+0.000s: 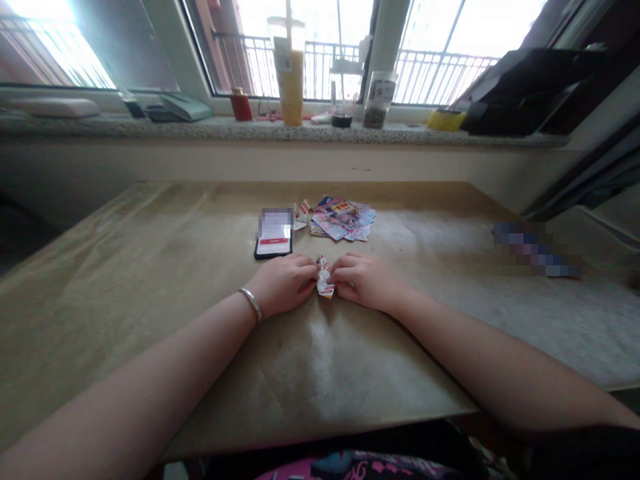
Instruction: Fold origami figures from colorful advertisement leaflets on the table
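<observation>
Between my two hands, low over the table, is a small folded piece of printed paper [326, 280], white with red and yellow marks. My left hand [286, 283], with a silver bangle at the wrist, pinches its left edge. From the other side my right hand [367, 280] has its fingers closed on the right edge. Just beyond the left hand lies a phone [274, 247] with a lit, partly blurred screen. Another folded red-and-white paper [302, 215] sits beside the phone. Right of that is a loose pile of colourful printed sheets [345, 220].
A blurred, dark bluish long item [537, 250] lies at the table's right. Along the granite windowsill [200, 130] stand a tall cup of yellowish liquid [291, 80], a red bottle [241, 105], clear containers [377, 100], yellow tape [447, 120] and a black bag [525, 90].
</observation>
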Demonstrator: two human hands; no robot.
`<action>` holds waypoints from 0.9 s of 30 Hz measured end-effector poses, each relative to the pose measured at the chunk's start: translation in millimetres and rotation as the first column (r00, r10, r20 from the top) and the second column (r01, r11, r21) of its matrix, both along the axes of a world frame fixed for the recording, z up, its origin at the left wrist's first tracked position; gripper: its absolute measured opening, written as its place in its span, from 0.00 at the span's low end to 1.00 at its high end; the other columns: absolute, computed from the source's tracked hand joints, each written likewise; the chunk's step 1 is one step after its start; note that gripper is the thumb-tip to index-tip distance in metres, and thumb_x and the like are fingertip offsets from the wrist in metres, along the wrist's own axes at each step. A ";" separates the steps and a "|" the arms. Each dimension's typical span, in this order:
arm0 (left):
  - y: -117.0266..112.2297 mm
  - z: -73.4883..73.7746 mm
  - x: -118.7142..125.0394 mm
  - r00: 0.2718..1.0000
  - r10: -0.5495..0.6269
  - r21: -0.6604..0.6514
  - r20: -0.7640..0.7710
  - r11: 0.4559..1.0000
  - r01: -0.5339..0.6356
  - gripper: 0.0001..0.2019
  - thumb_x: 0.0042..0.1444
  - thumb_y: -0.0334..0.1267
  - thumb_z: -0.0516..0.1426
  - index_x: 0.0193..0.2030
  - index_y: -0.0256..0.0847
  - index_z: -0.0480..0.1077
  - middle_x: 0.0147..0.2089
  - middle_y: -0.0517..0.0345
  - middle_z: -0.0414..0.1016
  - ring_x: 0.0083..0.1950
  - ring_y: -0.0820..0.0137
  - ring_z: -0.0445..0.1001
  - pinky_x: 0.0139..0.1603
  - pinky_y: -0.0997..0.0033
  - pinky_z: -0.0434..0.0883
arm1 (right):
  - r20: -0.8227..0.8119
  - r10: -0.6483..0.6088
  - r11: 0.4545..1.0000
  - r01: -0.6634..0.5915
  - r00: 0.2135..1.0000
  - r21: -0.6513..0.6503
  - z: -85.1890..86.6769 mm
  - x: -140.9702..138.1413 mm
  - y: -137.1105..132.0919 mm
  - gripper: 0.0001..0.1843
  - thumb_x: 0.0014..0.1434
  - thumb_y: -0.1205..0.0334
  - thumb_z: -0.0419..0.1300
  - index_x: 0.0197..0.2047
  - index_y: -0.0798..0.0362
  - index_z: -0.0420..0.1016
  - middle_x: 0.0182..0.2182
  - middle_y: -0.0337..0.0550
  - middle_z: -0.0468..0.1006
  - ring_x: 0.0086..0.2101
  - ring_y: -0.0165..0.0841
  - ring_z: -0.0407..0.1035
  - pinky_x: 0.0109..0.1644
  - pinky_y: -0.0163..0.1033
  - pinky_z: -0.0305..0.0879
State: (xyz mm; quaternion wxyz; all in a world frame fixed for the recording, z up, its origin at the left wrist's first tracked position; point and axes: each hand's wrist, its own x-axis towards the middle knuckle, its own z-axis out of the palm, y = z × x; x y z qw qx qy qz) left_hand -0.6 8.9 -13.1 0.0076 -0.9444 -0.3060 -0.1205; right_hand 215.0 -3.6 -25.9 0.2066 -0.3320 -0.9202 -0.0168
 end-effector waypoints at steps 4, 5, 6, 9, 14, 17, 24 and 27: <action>-1.7 2.9 -0.3 1.000 0.007 0.002 -0.019 1.000 -0.007 0.08 0.56 0.36 0.52 0.39 0.40 0.72 0.40 0.52 0.74 0.42 0.66 0.72 0.42 0.67 0.70 | -0.112 -0.021 0.994 0.009 0.993 -0.107 -3.5 -0.9 2.8 0.10 0.52 0.68 0.58 0.36 0.49 0.78 0.36 0.40 0.78 0.38 0.33 0.69 0.40 0.36 0.62; -1.5 3.1 -0.6 1.000 0.001 0.005 -0.021 1.000 -0.001 0.08 0.56 0.38 0.53 0.39 0.40 0.72 0.40 0.52 0.73 0.42 0.66 0.72 0.42 0.67 0.70 | -0.131 -0.025 0.992 0.008 0.991 -0.125 -4.0 -1.1 3.3 0.10 0.52 0.69 0.58 0.35 0.49 0.78 0.36 0.41 0.78 0.37 0.33 0.69 0.41 0.36 0.62; -1.0 3.1 -1.0 1.000 -0.010 0.010 -0.024 1.000 0.010 0.09 0.56 0.39 0.54 0.39 0.39 0.71 0.40 0.52 0.73 0.42 0.65 0.72 0.42 0.67 0.70 | -0.147 -0.029 0.990 0.008 0.989 -0.140 -4.4 -1.3 3.7 0.10 0.51 0.69 0.58 0.35 0.50 0.78 0.35 0.41 0.77 0.37 0.33 0.69 0.41 0.36 0.62; 0.9 1.5 -1.2 0.999 -0.041 0.055 -0.034 0.998 0.042 0.11 0.57 0.44 0.54 0.39 0.39 0.71 0.40 0.53 0.74 0.41 0.66 0.72 0.42 0.67 0.69 | -0.164 -0.037 0.987 0.010 0.986 -0.162 -4.8 -1.8 3.8 0.10 0.52 0.69 0.58 0.35 0.50 0.78 0.36 0.41 0.77 0.38 0.33 0.69 0.43 0.36 0.62; 0.5 -1.8 3.4 0.993 -0.072 0.198 -0.095 0.976 0.090 0.10 0.60 0.39 0.50 0.35 0.39 0.70 0.37 0.53 0.74 0.38 0.67 0.72 0.39 0.67 0.67 | -0.101 -0.057 0.990 0.044 0.993 -0.131 -2.0 -3.0 -0.3 0.09 0.52 0.68 0.57 0.35 0.51 0.77 0.35 0.42 0.77 0.38 0.34 0.68 0.43 0.36 0.62; -1.4 -2.6 6.5 0.994 -0.026 0.240 -0.104 0.969 0.051 0.07 0.58 0.37 0.52 0.34 0.39 0.69 0.34 0.54 0.74 0.36 0.67 0.72 0.40 0.66 0.67 | -0.039 -0.071 0.994 0.068 0.997 -0.091 0.2 -4.9 -3.3 0.08 0.53 0.66 0.57 0.36 0.51 0.75 0.36 0.42 0.76 0.38 0.35 0.68 0.41 0.37 0.61; -3.8 -2.1 10.2 0.995 0.014 0.269 -0.098 0.963 0.012 0.05 0.56 0.35 0.53 0.32 0.38 0.69 0.33 0.56 0.74 0.35 0.66 0.72 0.43 0.65 0.67 | 0.102 -0.121 0.992 0.117 0.987 0.051 3.5 -10.6 -4.1 0.05 0.55 0.63 0.58 0.34 0.53 0.74 0.33 0.43 0.76 0.37 0.36 0.66 0.46 0.40 0.58; -7.4 -0.6 12.6 0.994 0.047 0.293 -0.103 0.956 -0.015 0.05 0.55 0.35 0.54 0.30 0.38 0.69 0.32 0.56 0.74 0.34 0.67 0.71 0.42 0.65 0.66 | 0.152 -0.112 0.987 0.092 0.982 0.132 6.0 -12.6 -4.4 0.05 0.55 0.63 0.58 0.33 0.54 0.74 0.33 0.44 0.76 0.37 0.36 0.65 0.48 0.42 0.56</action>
